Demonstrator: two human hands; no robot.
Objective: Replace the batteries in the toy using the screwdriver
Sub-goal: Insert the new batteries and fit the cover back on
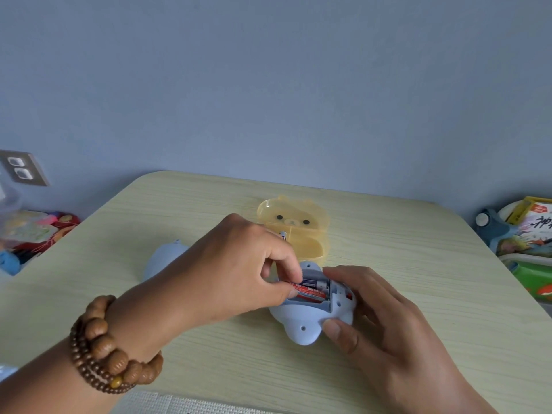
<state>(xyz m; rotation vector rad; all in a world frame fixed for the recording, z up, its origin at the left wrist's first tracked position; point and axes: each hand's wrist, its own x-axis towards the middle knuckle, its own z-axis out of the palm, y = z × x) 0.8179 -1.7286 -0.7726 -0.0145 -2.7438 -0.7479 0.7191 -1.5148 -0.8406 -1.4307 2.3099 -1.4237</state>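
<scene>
**Fingers working at the cells in the open battery bay**

The pale blue toy (310, 321) is lying underside up on the wooden table (418, 264), near the middle and a little toward the near edge, with its battery compartment uncovered. Two batteries (310, 289) are showing side by side inside — one with a red wrap nearer, one with a dark blue wrap farther. The left hand (236, 264) is reaching in from the left, thumb and forefinger pinching narrowly at the left end of the batteries; whether it is pulling one out or seating it cannot be told. The right hand (385, 318) is bracing the toy from the right, fingers curled over the far edge and thumb pressing the near lobe.

Just beyond, a yellow bear-shaped box (294, 231) is standing open, with what looks like another battery's tip poking up at its left side. A second blue piece (164, 258), possibly the cover, is lying at the left, half hidden. The screwdriver is not in view.

The risks from here, as I judge them: a cell springing loose and rolling off the table if the pinch slips, or going in reversed — the polarity marks being too small to read.
</scene>
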